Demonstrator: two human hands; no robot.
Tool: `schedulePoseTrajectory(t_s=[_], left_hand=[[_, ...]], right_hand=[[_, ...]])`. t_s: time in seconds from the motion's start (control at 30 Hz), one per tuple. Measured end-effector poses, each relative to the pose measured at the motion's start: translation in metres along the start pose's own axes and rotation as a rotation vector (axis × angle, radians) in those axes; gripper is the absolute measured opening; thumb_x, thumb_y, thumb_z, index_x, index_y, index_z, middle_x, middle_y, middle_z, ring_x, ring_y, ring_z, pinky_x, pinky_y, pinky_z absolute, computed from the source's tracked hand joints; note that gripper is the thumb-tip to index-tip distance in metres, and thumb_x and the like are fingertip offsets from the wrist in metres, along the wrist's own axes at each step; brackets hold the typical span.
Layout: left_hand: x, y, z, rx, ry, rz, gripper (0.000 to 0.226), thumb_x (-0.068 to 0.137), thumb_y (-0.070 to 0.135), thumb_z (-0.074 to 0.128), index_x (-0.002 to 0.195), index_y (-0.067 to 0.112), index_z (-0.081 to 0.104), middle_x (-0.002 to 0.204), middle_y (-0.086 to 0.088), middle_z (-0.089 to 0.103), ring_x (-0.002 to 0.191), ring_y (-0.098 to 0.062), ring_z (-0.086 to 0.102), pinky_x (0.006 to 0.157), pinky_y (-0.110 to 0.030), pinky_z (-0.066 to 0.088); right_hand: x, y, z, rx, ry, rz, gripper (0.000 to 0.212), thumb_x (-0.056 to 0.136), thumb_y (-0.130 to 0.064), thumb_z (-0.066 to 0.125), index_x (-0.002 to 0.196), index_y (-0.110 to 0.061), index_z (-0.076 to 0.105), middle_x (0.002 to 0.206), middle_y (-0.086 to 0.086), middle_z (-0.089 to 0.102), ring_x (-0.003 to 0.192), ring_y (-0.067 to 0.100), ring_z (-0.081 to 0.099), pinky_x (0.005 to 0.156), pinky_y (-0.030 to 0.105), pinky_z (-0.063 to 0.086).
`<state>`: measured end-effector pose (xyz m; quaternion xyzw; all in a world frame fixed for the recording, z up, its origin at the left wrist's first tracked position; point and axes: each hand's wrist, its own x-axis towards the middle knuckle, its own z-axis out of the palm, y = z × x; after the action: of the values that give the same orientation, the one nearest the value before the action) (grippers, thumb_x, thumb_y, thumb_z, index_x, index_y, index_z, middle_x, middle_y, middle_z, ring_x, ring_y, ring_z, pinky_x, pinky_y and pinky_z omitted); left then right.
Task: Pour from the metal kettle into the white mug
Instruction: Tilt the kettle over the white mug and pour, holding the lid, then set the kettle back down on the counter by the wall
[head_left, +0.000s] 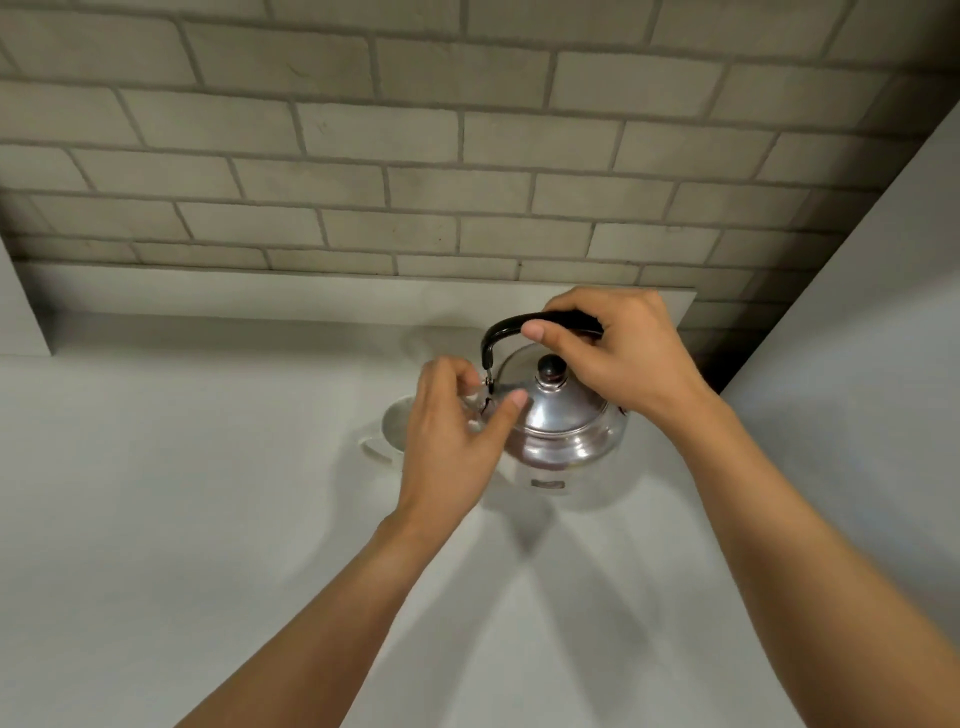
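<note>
The metal kettle (563, 415) is a shiny dome with a dark lid knob and a black arched handle. It is at the back of the white counter, and I cannot tell whether it rests on the counter or hangs just above it. My right hand (618, 353) is closed over the top of the handle. My left hand (457, 431) pinches the kettle's left side near the handle hinge, thumb on the metal shoulder, and hides the spout. The white mug (393, 422) stands just left of the kettle, partly behind my left hand, its handle pointing toward me.
The white counter (208, 519) spreads to the left and toward me. A low white ledge (311, 296) runs along the back under a grey brick wall (415, 156). A white panel (857, 338) closes off the right side close to the kettle.
</note>
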<state>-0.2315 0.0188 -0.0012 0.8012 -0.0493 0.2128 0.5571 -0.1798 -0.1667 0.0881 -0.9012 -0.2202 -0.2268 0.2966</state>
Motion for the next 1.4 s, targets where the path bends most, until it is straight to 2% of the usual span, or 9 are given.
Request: schedulePoseTrajectory(t_s=[0.2, 0.27, 0.4, 0.6, 0.8, 0.93, 1.03, 1.17, 1.4], left_hand=[[0.029, 0.010, -0.004, 0.098, -0.201, 0.128, 0.050, 0.106, 0.040, 0.056, 0.153, 0.042, 0.041, 0.142, 0.012, 0.049, 0.127, -0.002, 0.054, 0.090, -0.018, 0.050], [0.033, 0.014, -0.001, 0.117, -0.227, 0.173, 0.044, 0.107, 0.033, 0.055, 0.152, 0.035, 0.049, 0.140, 0.008, 0.055, 0.125, 0.000, 0.054, 0.101, -0.021, 0.048], [0.038, 0.016, 0.004, 0.132, -0.232, 0.216, 0.036, 0.107, 0.019, 0.057, 0.143, 0.022, 0.062, 0.122, 0.004, 0.070, 0.104, 0.013, 0.059, 0.093, -0.005, 0.040], [0.058, 0.013, 0.012, 0.211, -0.251, 0.228, 0.033, 0.108, 0.022, 0.053, 0.139, 0.020, 0.065, 0.117, 0.002, 0.069, 0.102, -0.001, 0.059, 0.089, -0.002, 0.036], [0.105, -0.002, 0.018, 0.278, -0.172, 0.211, 0.033, 0.109, 0.022, 0.052, 0.139, 0.019, 0.064, 0.105, 0.004, 0.064, 0.094, -0.008, 0.059, 0.086, 0.002, 0.033], [0.147, -0.023, 0.032, 0.350, -0.173, 0.210, 0.033, 0.108, 0.015, 0.053, 0.139, 0.016, 0.064, 0.101, -0.006, 0.067, 0.088, -0.016, 0.059, 0.081, 0.001, 0.034], [0.166, -0.041, 0.036, 0.336, -0.186, 0.184, 0.033, 0.107, 0.012, 0.053, 0.138, 0.014, 0.064, 0.109, -0.010, 0.069, 0.092, -0.017, 0.060, 0.081, 0.002, 0.034], [0.174, -0.062, 0.045, 0.279, -0.218, 0.087, 0.031, 0.109, 0.016, 0.052, 0.137, 0.016, 0.064, 0.120, -0.006, 0.068, 0.104, -0.020, 0.065, 0.084, -0.004, 0.038], [0.210, -0.103, 0.065, 0.217, -0.259, 0.052, 0.031, 0.109, 0.020, 0.051, 0.137, 0.022, 0.063, 0.122, 0.002, 0.065, 0.109, -0.021, 0.067, 0.097, -0.030, 0.051]], right_hand=[[-0.021, 0.013, 0.007, 0.105, 0.087, 0.061, 0.028, 0.091, -0.044, 0.076, 0.099, -0.018, 0.082, 0.085, -0.011, 0.078, 0.079, 0.006, 0.071, 0.071, 0.019, 0.053], [-0.025, 0.019, 0.010, 0.118, 0.109, 0.061, 0.027, 0.091, -0.044, 0.076, 0.098, -0.019, 0.082, 0.085, -0.012, 0.078, 0.078, 0.005, 0.071, 0.071, 0.016, 0.052], [-0.030, 0.030, 0.016, 0.142, 0.119, 0.075, 0.032, 0.090, -0.050, 0.073, 0.099, -0.021, 0.081, 0.087, -0.014, 0.078, 0.080, 0.003, 0.072, 0.073, 0.011, 0.051], [-0.018, 0.052, 0.018, 0.186, 0.011, 0.113, 0.036, 0.096, -0.056, 0.062, 0.109, -0.028, 0.079, 0.094, -0.015, 0.071, 0.091, 0.003, 0.066, 0.078, 0.008, 0.043], [0.007, 0.090, 0.022, 0.018, -0.028, 0.139, 0.051, 0.105, -0.056, 0.036, 0.140, -0.030, 0.063, 0.103, -0.003, 0.061, 0.098, 0.019, 0.060, 0.086, 0.038, 0.053], [0.039, 0.123, 0.040, 0.024, -0.155, 0.162, 0.048, 0.108, -0.050, 0.035, 0.146, -0.029, 0.055, 0.127, 0.000, 0.072, 0.110, 0.023, 0.067, 0.087, 0.034, 0.050], [0.055, 0.135, 0.055, 0.095, -0.229, 0.204, 0.036, 0.109, -0.040, 0.039, 0.141, -0.031, 0.054, 0.121, -0.004, 0.072, 0.107, 0.021, 0.065, 0.083, 0.030, 0.047], [0.064, 0.148, 0.070, 0.109, -0.307, 0.251, 0.030, 0.111, -0.037, 0.038, 0.134, -0.031, 0.056, 0.096, -0.015, 0.065, 0.093, 0.017, 0.063, 0.074, 0.029, 0.045], [0.090, 0.174, 0.098, 0.092, -0.307, 0.282, 0.034, 0.113, -0.031, 0.038, 0.140, -0.021, 0.057, 0.116, 0.001, 0.070, 0.102, 0.021, 0.064, 0.084, 0.032, 0.047]])
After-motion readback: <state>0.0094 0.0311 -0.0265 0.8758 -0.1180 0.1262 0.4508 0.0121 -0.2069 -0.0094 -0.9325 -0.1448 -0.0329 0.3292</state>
